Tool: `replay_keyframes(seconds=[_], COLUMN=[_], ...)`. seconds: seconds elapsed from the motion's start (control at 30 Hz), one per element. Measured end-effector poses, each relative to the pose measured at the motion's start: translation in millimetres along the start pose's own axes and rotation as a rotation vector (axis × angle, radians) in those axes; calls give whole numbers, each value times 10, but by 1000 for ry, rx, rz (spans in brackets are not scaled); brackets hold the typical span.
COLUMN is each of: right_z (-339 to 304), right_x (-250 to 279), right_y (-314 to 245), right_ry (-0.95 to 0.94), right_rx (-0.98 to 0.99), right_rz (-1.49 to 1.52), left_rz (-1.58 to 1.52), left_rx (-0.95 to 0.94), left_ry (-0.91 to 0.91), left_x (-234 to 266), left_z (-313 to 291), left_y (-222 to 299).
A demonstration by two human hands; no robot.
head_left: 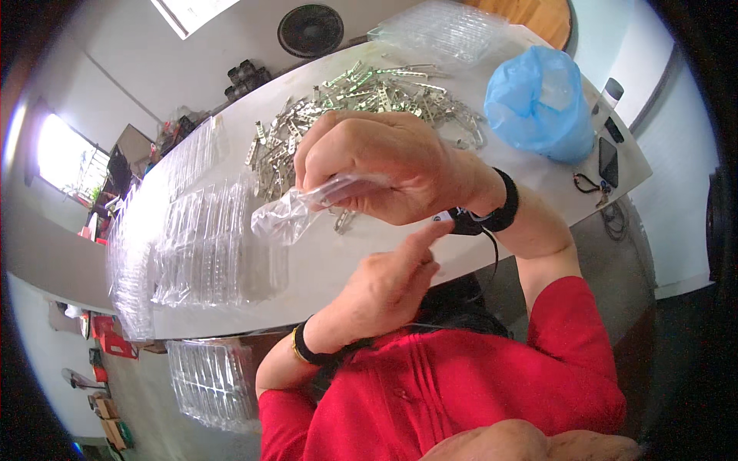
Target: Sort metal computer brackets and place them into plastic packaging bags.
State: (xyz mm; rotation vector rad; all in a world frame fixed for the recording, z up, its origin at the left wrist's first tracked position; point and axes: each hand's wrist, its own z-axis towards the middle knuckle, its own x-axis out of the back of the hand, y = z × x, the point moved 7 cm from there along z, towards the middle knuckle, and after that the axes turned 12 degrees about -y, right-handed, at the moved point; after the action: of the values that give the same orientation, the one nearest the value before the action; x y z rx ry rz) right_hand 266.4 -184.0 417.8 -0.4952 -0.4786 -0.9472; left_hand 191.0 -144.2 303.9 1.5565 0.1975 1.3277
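My right hand point(384, 165), mid-frame: fingers clamped on a crinkled clear plastic piece point(286, 218), its loose end sticking out toward frame left. My left hand point(388, 288), just below: index out straight, tip at the small black-and-white device point(464, 223) by my right wrist, touching or not unclear; other fingers curled, can't tell if they grip anything. Behind, upper middle: heap of metal clips point(384, 94) on the white table point(323, 280). Clear plastic trays point(201, 246) at left, blue bag point(513, 107) upper right, dark phone point(608, 162) near it.
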Motion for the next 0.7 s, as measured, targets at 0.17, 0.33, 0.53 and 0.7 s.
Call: replay_keyframes(seconds=[0.17, 0.33, 0.53, 0.7], right_z=[-265, -657, -985, -1030], right_x=[60, 62, 158, 249], right_y=[377, 983, 1479, 1492], right_ry=[60, 159, 253, 271], right_rx=[-94, -366, -484, -502], right_rz=[-100, 126, 351, 369], left_rz=[-187, -511, -1, 159], left_rx=[180, 322, 169, -98], left_ry=[367, 547, 339, 178], left_x=[355, 777, 518, 357], left_z=[-215, -164, 257, 662], left_y=[-693, -1326, -1050, -614])
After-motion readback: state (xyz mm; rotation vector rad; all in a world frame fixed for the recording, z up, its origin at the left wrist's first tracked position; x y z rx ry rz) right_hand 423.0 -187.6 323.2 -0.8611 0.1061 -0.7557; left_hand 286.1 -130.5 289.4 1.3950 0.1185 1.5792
